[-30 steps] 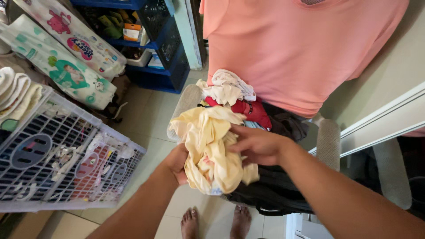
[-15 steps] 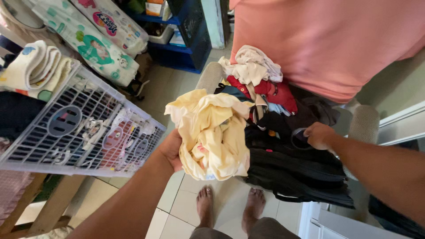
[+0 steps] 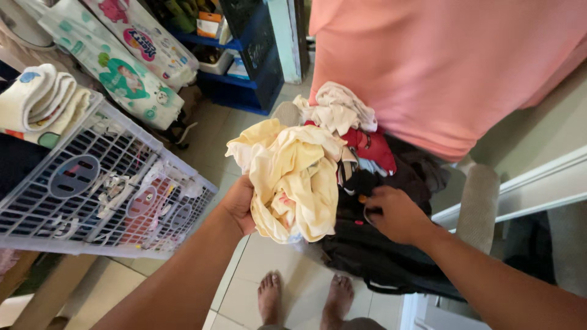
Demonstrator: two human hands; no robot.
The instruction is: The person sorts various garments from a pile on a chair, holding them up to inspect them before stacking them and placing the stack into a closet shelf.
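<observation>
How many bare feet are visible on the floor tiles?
2: the left foot and the right foot stand side by side at the bottom edge, below the yellow cloth bundle in the left hand.

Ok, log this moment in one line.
left hand: holds crumpled pale-yellow cloth garment | right hand: grips black fabric garment

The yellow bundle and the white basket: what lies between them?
Only bare tiled floor separates the yellow bundle, held by the left hand, from the white basket, in the head view.
</observation>
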